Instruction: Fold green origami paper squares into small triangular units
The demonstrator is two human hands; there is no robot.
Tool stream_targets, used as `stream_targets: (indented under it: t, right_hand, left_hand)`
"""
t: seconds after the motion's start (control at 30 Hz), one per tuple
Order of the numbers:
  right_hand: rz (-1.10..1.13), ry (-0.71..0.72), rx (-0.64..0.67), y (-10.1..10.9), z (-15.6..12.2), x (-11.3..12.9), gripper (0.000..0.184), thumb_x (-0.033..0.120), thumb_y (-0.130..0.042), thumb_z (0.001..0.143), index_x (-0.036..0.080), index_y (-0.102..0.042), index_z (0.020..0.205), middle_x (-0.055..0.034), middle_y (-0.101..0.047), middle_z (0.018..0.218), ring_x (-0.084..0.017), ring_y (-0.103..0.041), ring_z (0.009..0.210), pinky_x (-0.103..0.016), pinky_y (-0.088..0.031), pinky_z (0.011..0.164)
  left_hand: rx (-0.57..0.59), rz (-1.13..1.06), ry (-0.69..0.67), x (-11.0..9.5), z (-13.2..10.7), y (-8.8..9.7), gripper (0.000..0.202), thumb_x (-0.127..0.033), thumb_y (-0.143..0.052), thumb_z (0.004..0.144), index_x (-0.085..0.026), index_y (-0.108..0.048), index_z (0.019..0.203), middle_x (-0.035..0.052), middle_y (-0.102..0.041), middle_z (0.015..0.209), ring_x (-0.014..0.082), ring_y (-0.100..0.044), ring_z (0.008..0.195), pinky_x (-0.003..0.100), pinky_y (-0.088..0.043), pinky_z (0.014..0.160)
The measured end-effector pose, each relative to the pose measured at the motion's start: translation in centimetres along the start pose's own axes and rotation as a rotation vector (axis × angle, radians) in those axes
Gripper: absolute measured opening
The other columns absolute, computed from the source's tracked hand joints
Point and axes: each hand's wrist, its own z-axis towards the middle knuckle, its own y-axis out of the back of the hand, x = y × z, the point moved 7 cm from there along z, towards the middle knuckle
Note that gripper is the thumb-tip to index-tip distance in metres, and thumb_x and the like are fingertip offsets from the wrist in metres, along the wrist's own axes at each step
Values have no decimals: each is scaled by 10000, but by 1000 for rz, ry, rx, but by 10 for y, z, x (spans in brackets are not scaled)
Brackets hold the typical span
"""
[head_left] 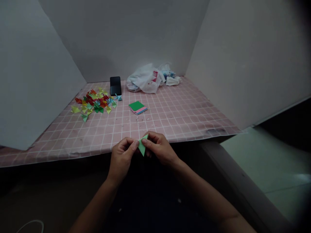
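A light green piece of folded paper with a sharp point hanging down is held between both hands, just off the table's front edge. My left hand pinches its left corner between thumb and fingers. My right hand grips the upper right part, with the thumb pressed on the paper's face. Fingertips behind the sheet are hidden. Beyond the hands, a small stack of coloured paper squares lies on the table, green on top with pink and blue showing beneath.
Many folded paper figures in several colours are heaped at the table's left. Behind them a black phone lies near the back wall. Crumpled white plastic bags sit at the back. White panels flank the pink checked tablecloth.
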Motion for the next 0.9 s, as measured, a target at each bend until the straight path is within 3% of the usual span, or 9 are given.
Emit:
stream_targets:
  t: [0.3,0.43,0.73,0.9]
  right_hand:
    - [74,-3,-76,3,0,-1,327,447,-750,809,171,-598,724,53,-570,535,-56,-488,407,-177,-365,401]
    - [80,-6,-101,5,-1,0,334,454,-751,808,172,-595,720,51,-575,532,-55,-488,402,-176,-363,398]
    - [57,8,-67,2,-1,-5,313,445,-763,806,178,-612,744,56,-570,562,-56,-493,432,-189,-378,424]
    - [52,21,-76,2,0,-6,313,448,-752,816,180,-603,751,53,-579,589,-54,-488,436,-191,-375,426]
  left_hand:
    - [67,-19,13,3,-3,-3,231,-353,-664,909,-178,-708,765,4,-663,704,135,-595,690,253,-469,702]
    - [75,-39,8,2,-3,-4,121,-304,-711,858,-190,-731,824,7,-694,742,139,-622,704,258,-487,705]
    - [29,-17,19,6,-2,0,151,-274,-701,834,-189,-663,716,-12,-636,650,131,-578,641,254,-451,659]
    - [38,-79,41,12,-2,-2,155,-290,-671,875,-193,-669,754,-7,-645,674,138,-582,665,261,-456,689]
